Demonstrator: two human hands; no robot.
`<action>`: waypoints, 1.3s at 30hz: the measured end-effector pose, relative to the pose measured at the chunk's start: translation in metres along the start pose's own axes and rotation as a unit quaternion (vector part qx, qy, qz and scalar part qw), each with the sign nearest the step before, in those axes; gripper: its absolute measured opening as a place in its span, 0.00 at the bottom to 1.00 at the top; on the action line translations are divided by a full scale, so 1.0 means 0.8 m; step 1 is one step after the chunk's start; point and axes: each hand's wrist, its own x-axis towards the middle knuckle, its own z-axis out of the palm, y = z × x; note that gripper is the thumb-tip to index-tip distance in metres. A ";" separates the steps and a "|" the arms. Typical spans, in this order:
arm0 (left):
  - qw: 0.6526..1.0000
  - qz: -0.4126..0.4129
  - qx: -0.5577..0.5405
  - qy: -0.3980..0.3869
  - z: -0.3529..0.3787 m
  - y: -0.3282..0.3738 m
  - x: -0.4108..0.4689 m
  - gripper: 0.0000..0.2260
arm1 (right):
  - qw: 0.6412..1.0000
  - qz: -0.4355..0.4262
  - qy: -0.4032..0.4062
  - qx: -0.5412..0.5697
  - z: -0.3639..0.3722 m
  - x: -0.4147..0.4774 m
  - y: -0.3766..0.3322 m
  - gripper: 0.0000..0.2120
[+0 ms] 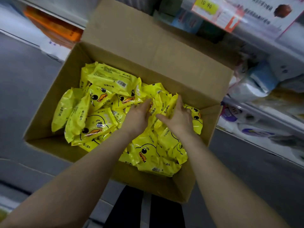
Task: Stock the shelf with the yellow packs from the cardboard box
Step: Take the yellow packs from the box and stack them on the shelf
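In the matte cardboard box (pixel 148 51), your left hand (pixel 138 116) presses flat-fingered against glossy, crinkly yellow packs (pixel 98 122) while your right hand (pixel 180 118) curls its grip round some (fingertips buried); the shelves (pixel 256 46) blur.

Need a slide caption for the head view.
Left hand and right hand gather yellow packs in the open cardboard box.

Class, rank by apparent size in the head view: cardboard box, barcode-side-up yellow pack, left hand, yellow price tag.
1. cardboard box
2. barcode-side-up yellow pack and left hand: near alike, hand nearer camera, unranked
3. yellow price tag
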 end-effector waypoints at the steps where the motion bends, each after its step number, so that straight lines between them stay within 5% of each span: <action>1: 1.000 0.001 0.008 -0.004 0.001 0.001 0.001 0.22 | 1.000 0.011 -0.011 0.004 0.002 0.001 0.002 0.53; 12: 0.998 -0.031 0.022 -0.043 0.017 0.017 0.008 0.36 | 0.977 0.070 -0.036 0.199 0.007 0.004 0.048 0.39; 14: 0.997 -0.029 0.038 -0.057 0.024 0.018 0.012 0.34 | 0.971 0.075 -0.056 0.218 0.007 0.002 0.047 0.33; 17: 0.995 -0.035 0.044 -0.080 0.026 0.020 0.015 0.28 | 0.974 0.079 -0.043 0.206 0.018 0.001 0.039 0.37; 22: 0.995 -0.057 0.044 -0.070 0.009 0.019 0.022 0.24 | 0.975 0.098 -0.002 0.198 0.018 0.002 0.030 0.25; 29: 0.989 -0.110 -0.096 -0.021 -0.031 0.016 -0.013 0.28 | 0.944 0.096 0.025 0.314 -0.007 -0.023 0.025 0.34; 34: 0.989 -0.083 0.101 0.071 -0.059 0.006 -0.053 0.31 | 0.905 0.084 0.028 0.415 0.001 -0.047 0.006 0.41; 39: 0.982 -0.054 0.177 -0.031 -0.038 -0.017 -0.081 0.33 | 0.989 0.016 0.121 0.084 0.012 -0.074 -0.002 0.47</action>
